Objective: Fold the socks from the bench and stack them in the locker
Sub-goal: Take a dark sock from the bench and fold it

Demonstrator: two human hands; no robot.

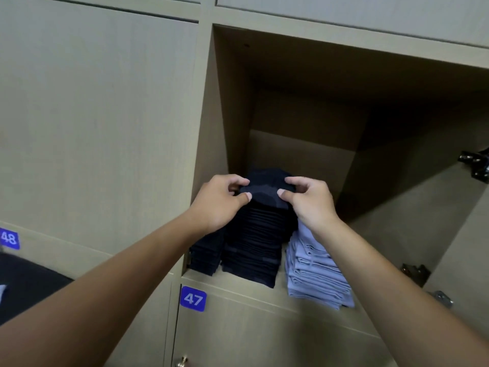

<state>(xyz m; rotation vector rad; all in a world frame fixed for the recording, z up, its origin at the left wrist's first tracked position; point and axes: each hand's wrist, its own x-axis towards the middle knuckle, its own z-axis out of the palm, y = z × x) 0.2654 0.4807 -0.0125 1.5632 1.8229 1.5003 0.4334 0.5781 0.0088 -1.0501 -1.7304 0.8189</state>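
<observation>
Blue label [193,298] reads 47 below hands [264,200] pinching dark sock [264,193]

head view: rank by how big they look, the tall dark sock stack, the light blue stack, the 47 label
1. tall dark sock stack
2. light blue stack, nearly as large, so this order is unsure
3. 47 label, clearly smallest

Dim, soft light; locker [304,107] interior shadowed; edges warped

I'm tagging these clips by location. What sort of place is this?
Probably a changing or locker room: a wall of beige locker doors with blue number tags, 47 and 48, and one open locker holding stacked dark socks and light blue folded garments.
</observation>
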